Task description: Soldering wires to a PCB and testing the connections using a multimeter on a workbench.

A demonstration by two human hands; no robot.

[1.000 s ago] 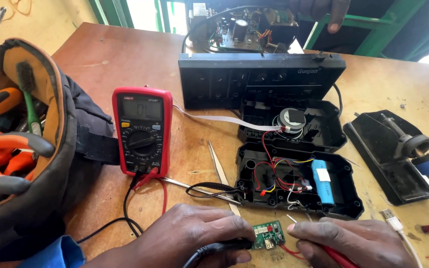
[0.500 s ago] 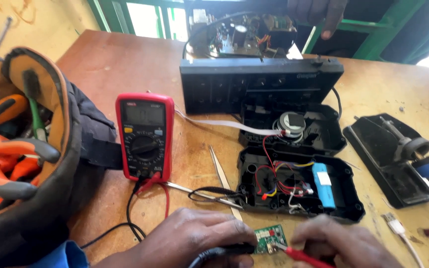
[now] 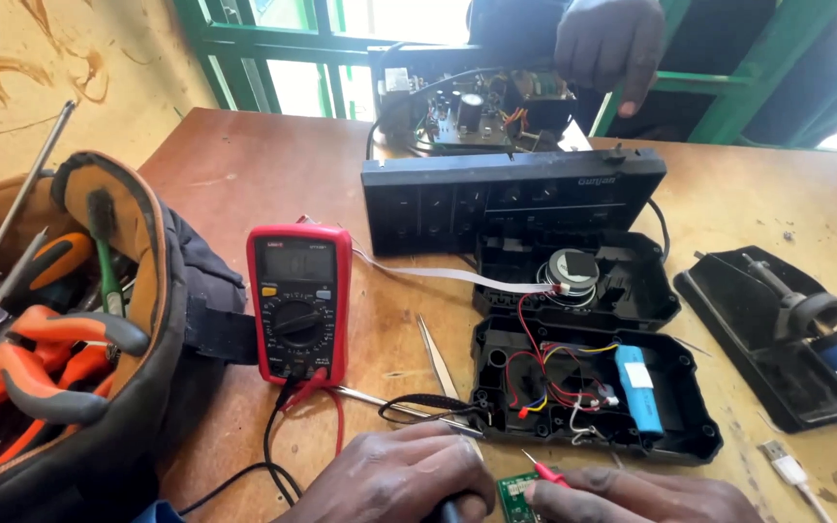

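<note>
Two hands pin a green circuit board [image 3: 512,492] below the meter [image 3: 298,302] — right hand [image 3: 632,496] fingers clamped on a red probe [image 3: 544,472], left hand [image 3: 394,479] fingers clamped on a black probe [image 3: 449,507]; a slip could bridge contacts.

We see a bench [image 3: 244,184] of bare brown wood, matt and lightly scuffed. On it our multimeter [image 3: 299,302] wears a glossy red rubbery sleeve around dark matt plastic. The opened speaker shell [image 3: 593,397] is black moulded plastic with a dull sheen, holding a smooth blue cell [image 3: 638,385]. The tool bag [image 3: 138,387] looks like worn cloth with tan trim. The tweezers [image 3: 435,356] are bright, polished metal.
</note>
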